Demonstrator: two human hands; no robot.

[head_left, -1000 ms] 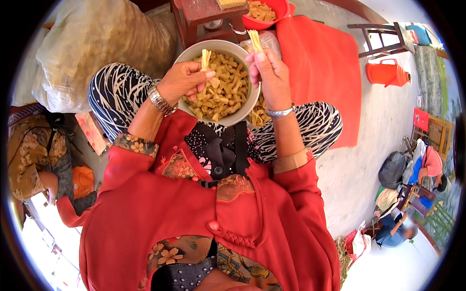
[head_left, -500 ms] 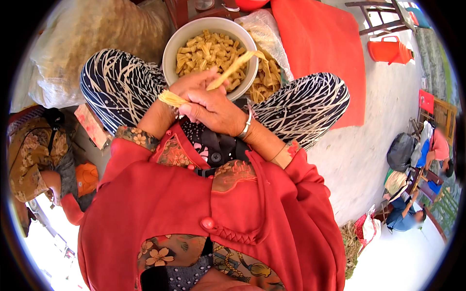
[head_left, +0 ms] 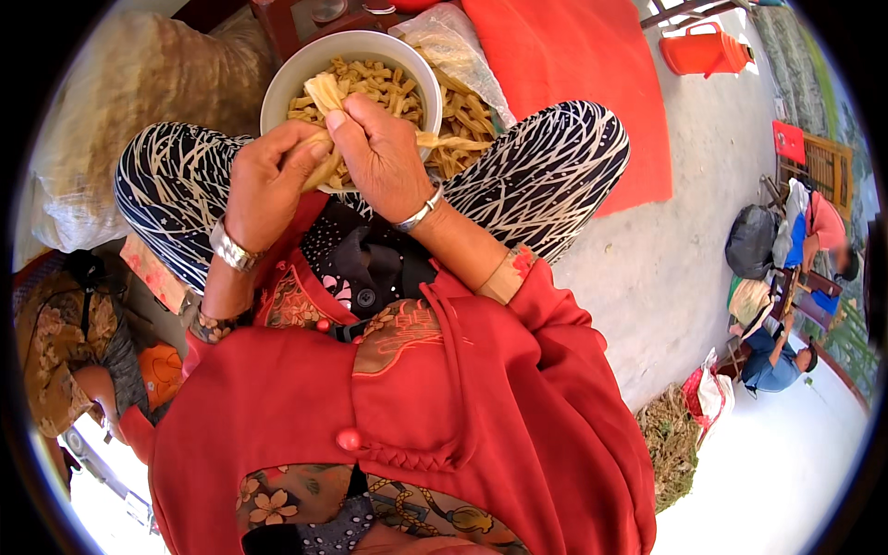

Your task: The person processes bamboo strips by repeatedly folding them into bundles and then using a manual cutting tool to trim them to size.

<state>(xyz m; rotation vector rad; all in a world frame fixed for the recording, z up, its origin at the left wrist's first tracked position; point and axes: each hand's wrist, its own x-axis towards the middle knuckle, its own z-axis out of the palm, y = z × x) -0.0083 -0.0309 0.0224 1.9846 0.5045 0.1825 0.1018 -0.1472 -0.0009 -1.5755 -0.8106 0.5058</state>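
Note:
Over a white bowl [head_left: 277, 78] between my knees, both hands work on a pale yellow fibrous strip [head_left: 326, 91]. My left hand [head_left: 264, 180] pinches one part of it between thumb and fingers. My right hand [head_left: 381, 153] grips the folded, bundled part, thumb on top; its light end sticks up beyond the fingers. A long yellow tail [head_left: 458, 142] trails out to the right of my right hand. Inside the bowl lie many short, folded yellow bundles [head_left: 375, 83]. Looser long strips [head_left: 462, 109] lie in a clear plastic bag [head_left: 453, 42] beside the bowl.
A large filled sack [head_left: 148, 102] stands at far left. Right of the bag lies a red mat [head_left: 573, 83], with a red jug [head_left: 705, 54] beyond it. A seated person [head_left: 83, 342] is at left; other people [head_left: 772, 361] sit at far right near a black bag [head_left: 754, 240].
My hands have moved forward over the bowl and apart from their crossed position. The strip, earlier held out diagonally, is now folded in my fingers. The view has shifted slightly.

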